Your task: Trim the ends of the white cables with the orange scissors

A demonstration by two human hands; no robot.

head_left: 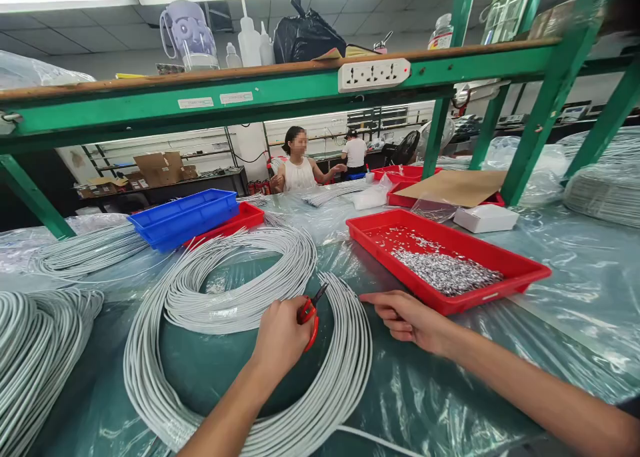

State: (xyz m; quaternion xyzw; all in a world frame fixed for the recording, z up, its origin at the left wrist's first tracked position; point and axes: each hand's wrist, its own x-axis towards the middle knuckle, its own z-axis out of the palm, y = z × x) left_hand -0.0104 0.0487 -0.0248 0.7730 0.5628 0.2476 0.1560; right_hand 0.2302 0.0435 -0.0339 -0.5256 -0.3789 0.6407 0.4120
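Note:
My left hand [284, 334] is closed around the red handles of a pair of scissors [309, 318]. Their dark blades point up and away, beside the cut ends of a large coil of light grey cable [350, 350]. On the other side of those ends is my right hand [407, 317], its index finger stretched toward the outermost ends and its other fingers curled in. The thumb is hidden, and whatever may be at the fingertip is too small to make out. Behind the scissors lies a second coil of grey cable [240, 304], partly overlapped by the first.
A red tray [520, 270] of small shiny metal pieces stands right of the coils. Blue trays [185, 220] are at the back left, and more cable [40, 357] lies at the left edge. A green shelf frame [280, 90] crosses overhead; a person [300, 170] sits beyond it.

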